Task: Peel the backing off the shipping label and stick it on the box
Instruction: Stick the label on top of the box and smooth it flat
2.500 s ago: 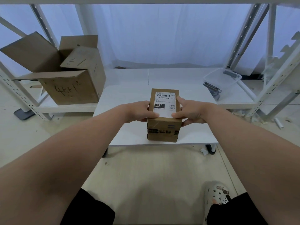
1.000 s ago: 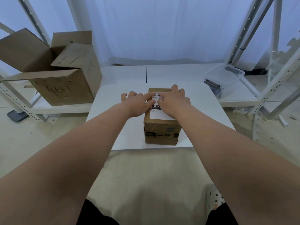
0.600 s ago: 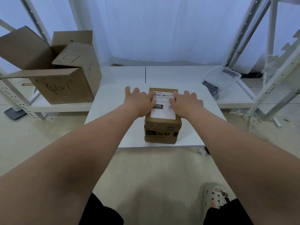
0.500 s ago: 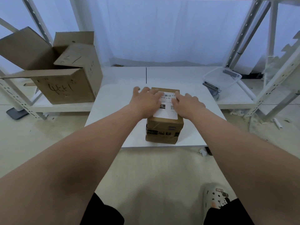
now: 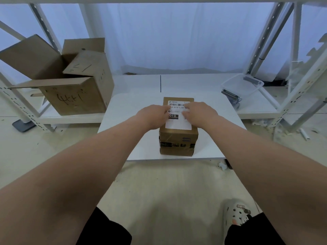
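A small brown cardboard box (image 5: 178, 141) stands on a low white table (image 5: 123, 110). A white shipping label (image 5: 177, 123) with a barcode and a black "010" block lies flat on the box's top. My left hand (image 5: 153, 116) rests palm down on the label's left side, fingers stretched toward the middle. My right hand (image 5: 200, 111) lies flat on the label's right side and covers that edge. Neither hand holds anything. The label's backing is not in sight.
A large open cardboard box (image 5: 70, 85) with handwriting sits on the low shelf at the left. A clear plastic tub (image 5: 242, 85) with dark items sits at the right. White metal rack posts (image 5: 300, 96) flank both sides. A foot in a white clog (image 5: 236, 213) shows below.
Both hands have slid over the label on the box top, spreading outward and coming back toward the middle. The box has stayed in place on the table.
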`<state>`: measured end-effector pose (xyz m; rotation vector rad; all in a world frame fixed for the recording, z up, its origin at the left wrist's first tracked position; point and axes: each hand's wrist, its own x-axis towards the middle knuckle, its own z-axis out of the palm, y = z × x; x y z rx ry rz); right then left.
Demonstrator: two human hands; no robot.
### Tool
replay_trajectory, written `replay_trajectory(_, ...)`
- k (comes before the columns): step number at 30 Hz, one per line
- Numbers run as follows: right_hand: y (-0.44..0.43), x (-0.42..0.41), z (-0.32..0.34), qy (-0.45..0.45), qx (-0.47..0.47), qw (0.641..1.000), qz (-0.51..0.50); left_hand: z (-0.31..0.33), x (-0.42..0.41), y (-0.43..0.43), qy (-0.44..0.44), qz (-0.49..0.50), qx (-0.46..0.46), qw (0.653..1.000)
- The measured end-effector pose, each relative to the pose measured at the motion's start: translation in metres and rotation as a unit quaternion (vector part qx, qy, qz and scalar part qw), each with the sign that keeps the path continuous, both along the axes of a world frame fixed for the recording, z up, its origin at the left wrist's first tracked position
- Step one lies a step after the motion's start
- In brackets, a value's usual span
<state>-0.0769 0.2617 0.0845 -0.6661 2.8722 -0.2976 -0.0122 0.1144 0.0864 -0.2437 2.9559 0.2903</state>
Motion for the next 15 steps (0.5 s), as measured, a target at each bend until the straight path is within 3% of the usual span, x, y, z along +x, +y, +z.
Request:
replay_trajectory(4, 0.010, 0.012, 0.010, -0.218, -0.093, 0.970, -0.049, 0.000, 0.007, 0.003, -0.090, 0.054, 0.190, 0.976)
replay_trajectory(6, 0.017, 0.016, 0.011, -0.274, -0.135, 0.951, -0.047, -0.002, 0.011, 0.002, -0.097, 0.065, 0.245, 0.963)
replay_trajectory(10, 0.022, 0.013, 0.007, -0.266, -0.235, 0.933, -0.052, -0.003, 0.012, 0.002, -0.055, 0.086, 0.291, 0.951)
replay_trajectory(15, -0.002, 0.012, -0.004, -0.176, -0.305, 0.932, -0.084, -0.005, 0.013, -0.011, 0.035, 0.117, 0.237, 0.964)
